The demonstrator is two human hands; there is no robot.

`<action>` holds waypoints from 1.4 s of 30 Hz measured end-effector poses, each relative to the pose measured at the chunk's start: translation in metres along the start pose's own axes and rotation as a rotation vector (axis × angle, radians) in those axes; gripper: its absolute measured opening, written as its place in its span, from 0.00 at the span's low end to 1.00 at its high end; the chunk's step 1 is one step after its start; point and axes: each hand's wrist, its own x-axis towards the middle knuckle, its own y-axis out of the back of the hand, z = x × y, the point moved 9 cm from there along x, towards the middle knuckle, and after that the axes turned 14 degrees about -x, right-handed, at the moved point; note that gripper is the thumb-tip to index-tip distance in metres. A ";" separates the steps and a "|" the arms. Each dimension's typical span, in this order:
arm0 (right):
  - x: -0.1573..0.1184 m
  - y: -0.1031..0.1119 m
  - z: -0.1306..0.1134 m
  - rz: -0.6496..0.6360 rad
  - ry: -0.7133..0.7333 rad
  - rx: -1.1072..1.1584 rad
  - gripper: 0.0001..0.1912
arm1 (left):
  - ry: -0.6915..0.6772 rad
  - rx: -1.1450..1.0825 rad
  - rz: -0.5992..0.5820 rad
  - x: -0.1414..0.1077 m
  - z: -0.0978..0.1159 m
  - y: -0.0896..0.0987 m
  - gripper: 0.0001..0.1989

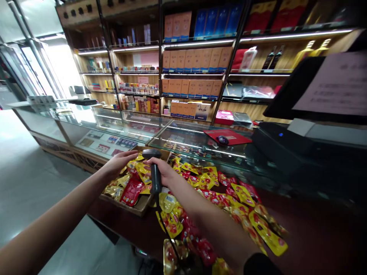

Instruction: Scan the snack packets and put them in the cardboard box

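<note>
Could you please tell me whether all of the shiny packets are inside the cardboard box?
No, many red and yellow packets lie outside the cardboard box, spread over the dark tabletop beside it.

Yellow and red packets (268,233) are colouring the dark reddish-brown worktop (304,214).
Toward its left edge, a scanner (155,178) is showing black.

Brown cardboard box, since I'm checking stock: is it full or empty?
Not empty: shiny red, yellow and gold packets lie heaped inside the brown cardboard box. Their depth is hidden.
</note>
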 end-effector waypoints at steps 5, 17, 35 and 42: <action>-0.025 0.055 0.000 0.027 0.032 0.083 0.04 | -0.017 0.216 -0.206 0.003 -0.011 -0.076 0.30; -0.127 0.261 0.023 0.404 0.052 0.239 0.03 | 0.272 0.289 -0.535 0.005 -0.147 -0.265 0.31; -0.120 0.314 0.081 0.376 -0.114 0.281 0.05 | 0.166 0.711 -0.564 -0.004 -0.177 -0.280 0.32; -0.123 0.292 0.063 0.224 -0.044 0.355 0.03 | -0.019 0.742 -0.574 -0.013 -0.170 -0.289 0.28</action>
